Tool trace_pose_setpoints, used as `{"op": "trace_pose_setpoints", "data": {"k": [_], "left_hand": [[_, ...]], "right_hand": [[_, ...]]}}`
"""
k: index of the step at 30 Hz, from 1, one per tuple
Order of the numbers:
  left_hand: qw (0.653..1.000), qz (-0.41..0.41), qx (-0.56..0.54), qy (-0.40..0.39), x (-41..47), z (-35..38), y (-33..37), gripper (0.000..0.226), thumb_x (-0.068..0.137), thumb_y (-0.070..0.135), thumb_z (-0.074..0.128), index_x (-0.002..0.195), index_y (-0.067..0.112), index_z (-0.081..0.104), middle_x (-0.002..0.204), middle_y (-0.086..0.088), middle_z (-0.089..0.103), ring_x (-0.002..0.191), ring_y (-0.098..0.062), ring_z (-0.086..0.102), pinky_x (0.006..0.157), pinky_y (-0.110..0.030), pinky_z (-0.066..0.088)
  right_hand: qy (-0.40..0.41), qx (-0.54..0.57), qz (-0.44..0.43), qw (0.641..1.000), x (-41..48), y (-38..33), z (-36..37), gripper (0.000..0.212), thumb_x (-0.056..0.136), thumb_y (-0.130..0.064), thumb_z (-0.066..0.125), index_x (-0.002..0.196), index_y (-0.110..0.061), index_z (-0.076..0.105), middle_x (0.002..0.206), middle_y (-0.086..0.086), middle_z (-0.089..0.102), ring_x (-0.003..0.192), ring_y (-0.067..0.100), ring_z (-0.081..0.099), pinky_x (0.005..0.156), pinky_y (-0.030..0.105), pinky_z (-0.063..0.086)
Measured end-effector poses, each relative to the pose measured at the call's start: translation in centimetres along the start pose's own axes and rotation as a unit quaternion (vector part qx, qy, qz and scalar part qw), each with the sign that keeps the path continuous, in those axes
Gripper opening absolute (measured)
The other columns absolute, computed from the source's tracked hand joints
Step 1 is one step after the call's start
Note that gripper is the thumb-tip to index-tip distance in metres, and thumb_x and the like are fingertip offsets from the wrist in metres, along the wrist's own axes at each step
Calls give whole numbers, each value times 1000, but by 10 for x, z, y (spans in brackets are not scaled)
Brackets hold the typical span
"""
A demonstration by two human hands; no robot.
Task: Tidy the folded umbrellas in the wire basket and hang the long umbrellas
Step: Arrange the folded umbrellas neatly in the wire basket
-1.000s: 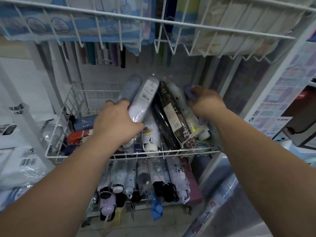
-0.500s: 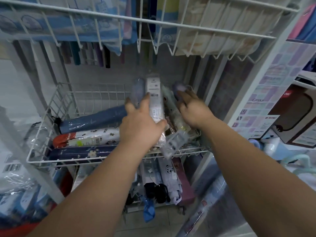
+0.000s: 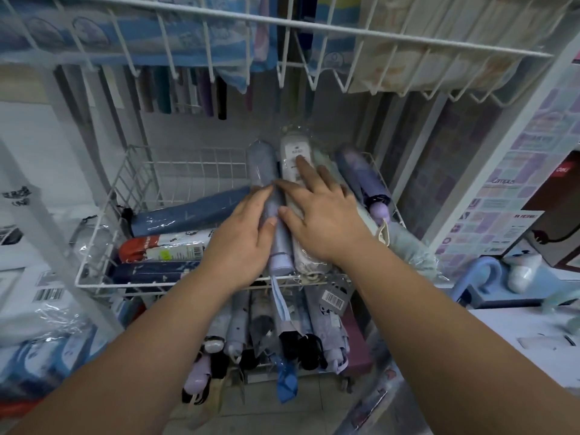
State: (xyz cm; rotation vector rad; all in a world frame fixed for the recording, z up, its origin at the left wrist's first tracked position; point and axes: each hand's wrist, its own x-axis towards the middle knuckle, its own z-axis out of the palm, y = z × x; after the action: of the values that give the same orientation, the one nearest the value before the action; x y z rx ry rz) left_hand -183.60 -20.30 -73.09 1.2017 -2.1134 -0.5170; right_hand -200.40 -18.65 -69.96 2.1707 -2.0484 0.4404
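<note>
A white wire basket (image 3: 94,277) holds folded umbrellas in plastic sleeves. On its right side several lie lengthwise: a pale blue one (image 3: 266,171), a white one with a label (image 3: 293,152) and a purple one (image 3: 361,174). My left hand (image 3: 241,237) lies flat against the left side of the pale blue umbrella, fingers together. My right hand (image 3: 323,215) rests palm down on the white umbrella, fingers spread. On the left, a blue umbrella (image 3: 188,211), a red and white one (image 3: 163,249) and a navy one (image 3: 150,271) lie crosswise.
Another wire basket (image 3: 314,29) with packaged goods hangs overhead. Long umbrellas (image 3: 188,92) hang behind it. A lower shelf holds more folded umbrellas (image 3: 266,337). Bagged goods sit at left, boxes and a blue curved handle (image 3: 483,274) at right.
My right hand has come left from the basket's right edge onto the white umbrella. My left hand has slid down beside the pale blue one. The upright bundle now lies flatter and straighter.
</note>
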Motion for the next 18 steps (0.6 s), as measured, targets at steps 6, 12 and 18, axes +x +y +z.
{"op": "trace_pose_setpoints", "data": {"k": [6,12,18], "left_hand": [[995,5,58,-77,1,-25,-25,57,102,39,52,155,27,34,155,-3,46,138,-24,47,108,-34,39],[993,21,77,-85,-7,-47,-48,34,96,23,62,129,18,59,126,-5,66,113,-26,62,84,-31,46],[984,-12,168,-60,-13,-80,-92,43,90,30,69,130,16,64,128,-8,64,118,-28,59,98,-38,48]], "right_hand": [[11,-135,-16,991,3,-19,-13,57,99,-57,38,153,-38,33,169,5,10,154,37,2,118,63,8],[-21,-156,-134,978,26,-79,-6,48,102,-41,39,146,-24,45,162,7,32,154,32,11,121,60,8],[-171,-218,-99,956,42,-97,24,53,97,-49,46,148,-35,43,167,-7,16,154,32,-2,115,72,-2]]}}
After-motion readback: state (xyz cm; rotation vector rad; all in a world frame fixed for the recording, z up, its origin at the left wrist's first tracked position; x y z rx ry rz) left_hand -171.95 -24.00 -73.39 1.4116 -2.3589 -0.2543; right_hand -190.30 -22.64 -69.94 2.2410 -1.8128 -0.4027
